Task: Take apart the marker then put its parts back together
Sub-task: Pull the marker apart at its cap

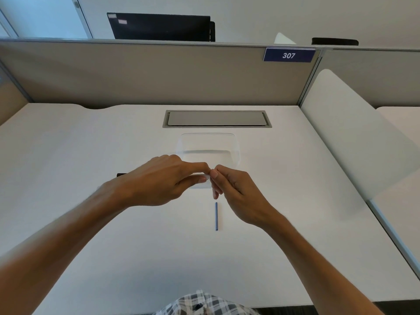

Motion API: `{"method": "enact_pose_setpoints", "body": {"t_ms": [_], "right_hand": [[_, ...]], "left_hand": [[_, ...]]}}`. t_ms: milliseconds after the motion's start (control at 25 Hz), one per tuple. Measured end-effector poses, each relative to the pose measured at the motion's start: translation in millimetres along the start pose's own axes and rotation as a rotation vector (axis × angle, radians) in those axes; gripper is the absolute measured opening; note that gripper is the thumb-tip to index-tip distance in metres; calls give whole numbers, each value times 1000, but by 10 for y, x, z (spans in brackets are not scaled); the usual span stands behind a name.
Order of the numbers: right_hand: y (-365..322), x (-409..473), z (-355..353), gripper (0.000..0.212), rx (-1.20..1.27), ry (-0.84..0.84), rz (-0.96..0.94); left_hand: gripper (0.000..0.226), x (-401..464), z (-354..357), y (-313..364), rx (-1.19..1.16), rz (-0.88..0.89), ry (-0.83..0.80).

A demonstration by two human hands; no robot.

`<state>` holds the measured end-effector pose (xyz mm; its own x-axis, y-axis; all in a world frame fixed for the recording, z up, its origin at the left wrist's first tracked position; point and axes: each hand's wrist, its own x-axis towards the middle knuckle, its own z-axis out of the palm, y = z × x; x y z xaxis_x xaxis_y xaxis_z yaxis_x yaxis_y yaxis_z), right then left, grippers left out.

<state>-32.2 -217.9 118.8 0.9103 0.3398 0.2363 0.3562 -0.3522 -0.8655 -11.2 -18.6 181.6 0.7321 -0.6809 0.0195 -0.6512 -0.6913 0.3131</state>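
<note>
At the far left, behind the partition, we see a black monitor [159, 26] with two small stickers whose writing we cannot read. On the white bench [91, 223], a dark tip [119, 174] pokes out from behind our left hand [156, 180], whose thumb and fingers pinch a white barrel [205, 177], the marker's body. Our hands meet above the bench in front of a clear tray [236, 153]; beyond it lies a grey cable hatch [217, 118]. Our right hand [238, 192] pinches the barrel's right end with thumb and forefinger. Below the hands, a thin blue refill [216, 216] lies on the bench, pointing away from us. On the partition at right, a blue sign [289, 55] reads "307".
</note>
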Motion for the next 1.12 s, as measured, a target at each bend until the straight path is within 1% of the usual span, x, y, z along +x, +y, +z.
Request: {"method": "enact_pose_setpoints", "body": {"t_ms": [120, 280, 360, 480, 560, 720, 800, 880, 960, 1040, 1120], "right_hand": [[-42, 5, -4, 36, -32, 45, -89], [-97, 19, -35, 29, -88, 57, -182], [-116, 22, -63, 26, -176, 67, -259], [-158, 16, -110, 15, -365, 81, -450], [-136, 16, -117, 17, -436, 77, -516], [-43, 1, -97, 19, -369, 84, -453], [-18, -13, -84, 24, -302, 102, -340], [-16, -18, -62, 32, -205, 161, -186], [-20, -5, -23, 31, -82, 214, -78], [-14, 16, 7, 32, 52, 228, -14], [-7, 29, 13, 32, 172, 205, 20]], "left_hand": [[24, 0, -91, 23, -189, 26, -52], [22, 9, -200, 21, -315, 38, -114], [22, 12, -243, 20, -382, 55, -151], [23, 9, -298, -32, -551, 42, -233], [23, -3, -298, -68, -597, 31, -271], [23, -19, -212, -29, -522, 28, -233], [26, -13, -180, -31, -473, -1, -187], [25, -8, -159, -61, -408, -48, -144], [17, -6, -131, -85, -354, -76, -123], [13, -4, -105, -81, -305, -78, -112], [15, -3, -86, -72, -263, -76, -85]]}}
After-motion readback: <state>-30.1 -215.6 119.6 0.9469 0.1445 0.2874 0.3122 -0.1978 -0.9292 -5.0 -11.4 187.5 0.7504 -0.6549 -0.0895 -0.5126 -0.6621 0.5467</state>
